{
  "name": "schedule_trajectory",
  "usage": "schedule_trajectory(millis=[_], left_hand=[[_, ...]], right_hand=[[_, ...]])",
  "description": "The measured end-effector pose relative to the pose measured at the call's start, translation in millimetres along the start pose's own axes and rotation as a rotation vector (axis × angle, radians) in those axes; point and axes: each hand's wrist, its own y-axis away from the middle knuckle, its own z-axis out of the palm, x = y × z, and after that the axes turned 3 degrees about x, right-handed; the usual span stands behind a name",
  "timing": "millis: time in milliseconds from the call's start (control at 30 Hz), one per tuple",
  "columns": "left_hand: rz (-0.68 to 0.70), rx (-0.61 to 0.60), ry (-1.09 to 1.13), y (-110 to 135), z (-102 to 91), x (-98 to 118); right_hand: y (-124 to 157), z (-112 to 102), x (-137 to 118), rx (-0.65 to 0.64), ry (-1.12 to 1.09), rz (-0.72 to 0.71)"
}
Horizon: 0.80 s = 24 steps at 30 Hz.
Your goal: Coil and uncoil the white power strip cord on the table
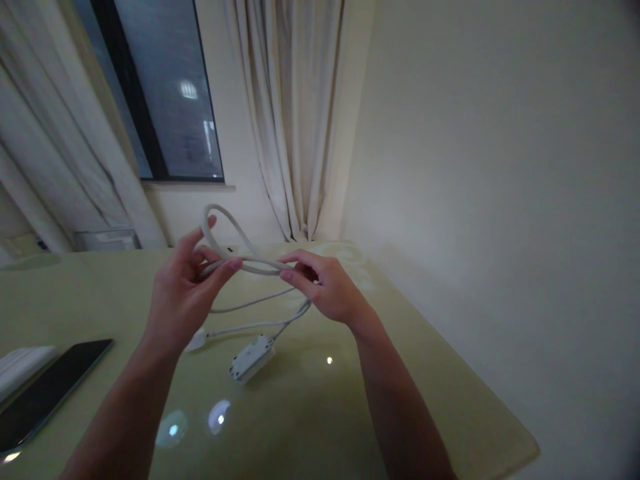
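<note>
Two-handed, I pinch the looped white cable [263, 261] above the table [310, 427], left hand [183, 290] at nine o'clock, right hand [327, 287] at three, apparently to keep its strands together; the white block [253, 358] (weighty, I'd guess) is at six.

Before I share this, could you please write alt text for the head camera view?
A person's left hand and right hand hold a looped white cable above a glossy pale-green table. Lower in view is a white rectangular plastic block; a flat black device lies at left.
</note>
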Motion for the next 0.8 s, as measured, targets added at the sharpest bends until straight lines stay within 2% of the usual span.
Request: schedule_trajectory(millis=[100,300,433,567,667,800], left_hand=[[0.013,-0.02,-0.112,-2.9,-3.2,-1.6],[0.159,-0.292,-0.429,4.4,1.9,2.3],[0.166,-0.395,-0.446,13.6,14.0,2.7],[0.148,-0.349,-0.281,13.7,17.6,-0.7],[0.156,-0.225,-0.141,10.3,12.0,3.2],[0.078,-0.075,-0.035,7.8,3.4,13.3]], right_hand=[[-2.9,1.3,2.3,-0.002,0.163,-0.077],[-5.7,19.9,5.7,-0.05,0.364,-0.08],[-5.2,28.3,3.7,-0.107,0.37,-0.066],[-6.9,28.2,1.4,-0.069,0.174,-0.119],[-7.5,29.2,-3.9,-0.013,0.046,-0.129],[-4.5,29.8,-13.1,-0.059,-0.069,-0.097]])
